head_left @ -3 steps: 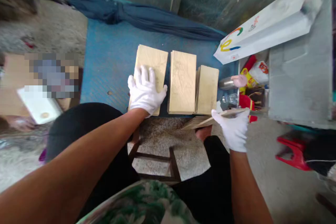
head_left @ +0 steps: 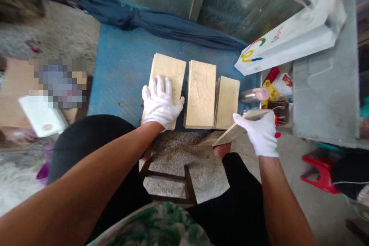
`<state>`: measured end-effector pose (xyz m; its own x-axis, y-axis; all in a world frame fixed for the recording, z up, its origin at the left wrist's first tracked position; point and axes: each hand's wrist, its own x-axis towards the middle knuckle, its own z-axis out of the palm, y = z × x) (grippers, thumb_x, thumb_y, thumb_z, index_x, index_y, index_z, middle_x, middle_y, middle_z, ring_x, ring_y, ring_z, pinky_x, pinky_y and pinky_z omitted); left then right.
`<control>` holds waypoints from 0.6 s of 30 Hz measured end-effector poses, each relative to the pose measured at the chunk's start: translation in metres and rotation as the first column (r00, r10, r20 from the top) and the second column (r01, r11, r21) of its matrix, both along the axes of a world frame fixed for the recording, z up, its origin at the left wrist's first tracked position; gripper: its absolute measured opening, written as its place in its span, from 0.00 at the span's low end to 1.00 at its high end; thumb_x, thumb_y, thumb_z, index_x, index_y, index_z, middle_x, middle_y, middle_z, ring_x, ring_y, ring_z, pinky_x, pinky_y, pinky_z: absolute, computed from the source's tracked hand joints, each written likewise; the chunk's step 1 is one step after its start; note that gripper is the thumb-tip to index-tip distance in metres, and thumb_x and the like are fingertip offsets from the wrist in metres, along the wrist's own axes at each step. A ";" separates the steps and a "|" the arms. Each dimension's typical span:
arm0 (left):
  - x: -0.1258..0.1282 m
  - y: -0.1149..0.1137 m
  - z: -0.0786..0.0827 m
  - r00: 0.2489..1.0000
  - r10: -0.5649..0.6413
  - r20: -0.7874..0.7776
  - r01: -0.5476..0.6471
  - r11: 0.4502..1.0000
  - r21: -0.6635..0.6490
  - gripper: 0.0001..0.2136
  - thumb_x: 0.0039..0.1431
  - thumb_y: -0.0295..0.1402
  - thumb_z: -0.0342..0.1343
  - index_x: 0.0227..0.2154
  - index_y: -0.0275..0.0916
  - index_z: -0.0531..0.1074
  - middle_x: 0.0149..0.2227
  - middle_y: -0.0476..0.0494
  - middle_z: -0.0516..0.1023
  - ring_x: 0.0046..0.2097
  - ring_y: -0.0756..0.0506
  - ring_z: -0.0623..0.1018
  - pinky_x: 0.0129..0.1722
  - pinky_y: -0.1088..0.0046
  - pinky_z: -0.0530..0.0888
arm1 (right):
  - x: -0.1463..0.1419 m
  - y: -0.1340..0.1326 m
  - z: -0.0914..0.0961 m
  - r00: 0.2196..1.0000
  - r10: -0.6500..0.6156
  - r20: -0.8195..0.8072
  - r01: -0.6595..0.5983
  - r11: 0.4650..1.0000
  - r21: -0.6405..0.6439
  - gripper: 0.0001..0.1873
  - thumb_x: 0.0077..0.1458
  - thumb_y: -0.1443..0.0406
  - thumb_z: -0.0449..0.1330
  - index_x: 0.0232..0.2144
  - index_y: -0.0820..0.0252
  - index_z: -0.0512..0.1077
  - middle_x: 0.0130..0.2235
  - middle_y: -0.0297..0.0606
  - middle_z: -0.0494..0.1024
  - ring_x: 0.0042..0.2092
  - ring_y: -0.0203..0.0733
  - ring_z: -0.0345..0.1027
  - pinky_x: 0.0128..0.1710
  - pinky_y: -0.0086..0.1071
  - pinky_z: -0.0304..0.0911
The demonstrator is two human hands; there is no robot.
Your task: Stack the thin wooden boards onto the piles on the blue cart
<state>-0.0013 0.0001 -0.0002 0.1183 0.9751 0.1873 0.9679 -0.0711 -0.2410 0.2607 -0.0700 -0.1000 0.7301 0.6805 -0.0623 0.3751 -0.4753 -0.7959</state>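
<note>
Right now I see both hands in white gloves over a blue surface [head_left: 121, 73] that carries three stacks of tan paper bags. My left hand [head_left: 160, 103] lies flat on the leftmost stack [head_left: 170, 69], fingers [head_left: 160, 84] spread apart and pressing down on its near half, gripping nothing. Just to the right of those fingers stands the middle stack [head_left: 201, 94], and beyond that the shorter right stack [head_left: 227, 102], which touches the middle one along its edge.

My right hand [head_left: 263, 132] is off the near right corner of the surface, fingers clamped on a single tan paper bag [head_left: 230, 132]. That bag is held tilted, its free end pointing down and left from the fingers, just in front of the right stack and above a bare foot [head_left: 222, 149] on the gravel floor [head_left: 175, 153]. Whether the bag touches the right stack I cannot tell.

Beyond the fingers of both hands, along the far edge of the surface, lies a folded dark blue umbrella [head_left: 161, 23]. Up and to the right of the right hand a white carrier bag [head_left: 288, 42] with a coloured logo lies on a grey ledge [head_left: 325, 92], and between ledge and surface sits a clutter of red and yellow packets [head_left: 273, 84] with a steel cup [head_left: 248, 95]. A red plastic stool [head_left: 319, 171] stands to the right of my right forearm. Below my arms is a wooden stool frame [head_left: 170, 180].
</note>
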 end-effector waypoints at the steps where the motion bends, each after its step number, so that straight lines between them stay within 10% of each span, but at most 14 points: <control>1: 0.000 0.000 0.000 1.000 0.000 0.003 0.000 1.000 0.003 0.39 0.61 0.53 0.37 0.67 0.29 0.43 0.70 0.29 0.39 0.69 0.31 0.40 0.65 0.48 0.42 | 0.006 0.012 0.004 0.999 0.031 -0.010 -0.031 1.000 -0.003 0.55 0.19 0.40 0.71 0.49 0.63 0.65 0.46 0.53 0.73 0.46 0.59 0.70 0.45 0.49 0.66; 6: -0.002 0.002 -0.001 1.000 0.004 -0.001 -0.004 1.000 0.027 0.38 0.61 0.52 0.38 0.67 0.31 0.45 0.69 0.31 0.42 0.69 0.32 0.42 0.65 0.48 0.43 | 0.028 0.083 0.013 0.944 0.303 -0.133 -0.291 0.952 0.098 0.43 0.26 0.45 0.72 0.42 0.65 0.72 0.39 0.46 0.77 0.41 0.52 0.72 0.40 0.41 0.69; 10: -0.003 0.003 -0.002 1.000 0.000 -0.013 0.001 0.999 0.048 0.38 0.61 0.52 0.38 0.67 0.30 0.47 0.69 0.30 0.44 0.69 0.32 0.44 0.65 0.48 0.45 | 0.035 0.133 0.013 0.929 0.362 -0.071 -0.368 0.924 -0.102 0.33 0.29 0.47 0.72 0.35 0.65 0.76 0.37 0.47 0.79 0.44 0.55 0.72 0.43 0.43 0.68; 18: -0.003 0.004 -0.002 0.999 0.021 -0.049 -0.018 0.998 0.064 0.37 0.60 0.52 0.38 0.66 0.31 0.49 0.69 0.31 0.47 0.69 0.33 0.45 0.64 0.49 0.47 | 0.026 0.186 0.006 0.918 0.395 -0.029 -0.384 0.870 -0.309 0.49 0.27 0.44 0.71 0.48 0.71 0.73 0.52 0.59 0.72 0.55 0.63 0.65 0.54 0.54 0.60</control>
<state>-0.0043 0.0040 -0.0022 0.1098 0.9637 0.2433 0.9558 -0.0353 -0.2917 0.2865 0.1158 -0.0940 0.4150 0.8621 -0.2909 0.6043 -0.5002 -0.6202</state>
